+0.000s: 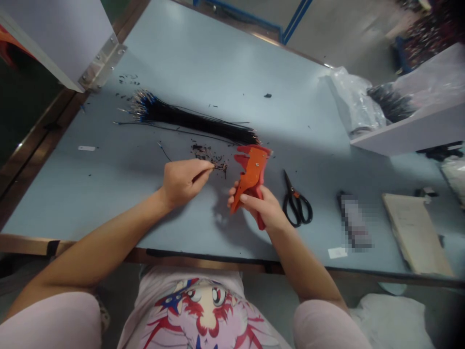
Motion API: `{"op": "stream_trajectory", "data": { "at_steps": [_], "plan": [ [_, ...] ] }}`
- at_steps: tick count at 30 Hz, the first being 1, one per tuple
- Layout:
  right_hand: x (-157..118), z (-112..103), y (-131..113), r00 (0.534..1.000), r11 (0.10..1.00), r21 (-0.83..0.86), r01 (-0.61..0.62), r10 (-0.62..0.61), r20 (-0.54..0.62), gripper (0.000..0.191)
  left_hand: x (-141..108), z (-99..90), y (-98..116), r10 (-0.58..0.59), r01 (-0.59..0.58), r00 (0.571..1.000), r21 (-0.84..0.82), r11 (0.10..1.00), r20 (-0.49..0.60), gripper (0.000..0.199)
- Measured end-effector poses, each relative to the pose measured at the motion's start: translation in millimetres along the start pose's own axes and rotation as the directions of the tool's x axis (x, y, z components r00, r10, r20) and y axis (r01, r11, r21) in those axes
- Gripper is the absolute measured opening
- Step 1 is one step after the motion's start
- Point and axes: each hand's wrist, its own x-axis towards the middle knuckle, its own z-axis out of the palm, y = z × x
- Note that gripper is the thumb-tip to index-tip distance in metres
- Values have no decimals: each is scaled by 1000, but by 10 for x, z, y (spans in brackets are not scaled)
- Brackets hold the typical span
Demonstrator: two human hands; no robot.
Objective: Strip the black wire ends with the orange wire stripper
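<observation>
My left hand (185,183) pinches a thin dark wire (205,172) between thumb and fingers, its tip reaching the small heap of black insulation scraps (209,156) on the pale blue workbench (225,63). My right hand (259,207) grips an orange-red wire stripper (250,177), held upright with its jaws toward the far side. Just beyond the stripper lies a long bundle of black wires (185,118), with blue-sleeved metal ends fanned out at its left end. Black-handled scissors (297,203) lie to the right of my right hand, untouched.
A clear plastic bag (354,102) and more black wires (390,103) sit near a white shelf (410,131) at the far right. A pixelated object (354,220), a beige board (416,235) and a white label (337,252) lie on the bench.
</observation>
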Motion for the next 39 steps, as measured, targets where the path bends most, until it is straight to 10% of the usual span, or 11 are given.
{"op": "stream_trajectory", "data": {
  "at_steps": [6, 13, 23, 39],
  "plan": [
    [42, 69, 58, 981, 985, -71, 156, -163, -105, 37, -61, 30, 124, 323, -340, 940, 192, 921, 112, 14],
    [12, 147, 72, 973, 966, -149, 213, -223, -59, 25, -78, 58, 206, 437, -447, 895, 193, 874, 94, 10],
    [105, -75, -28, 924, 922, -342, 179, -277, -265, 26, -22, -32, 38, 293, -309, 951, 302, 902, 101, 13],
    [76, -114, -70, 994, 979, -189, 71, -85, -70, 37, -38, -1, -4, 200, -220, 975, 278, 935, 98, 12]
  ]
}}
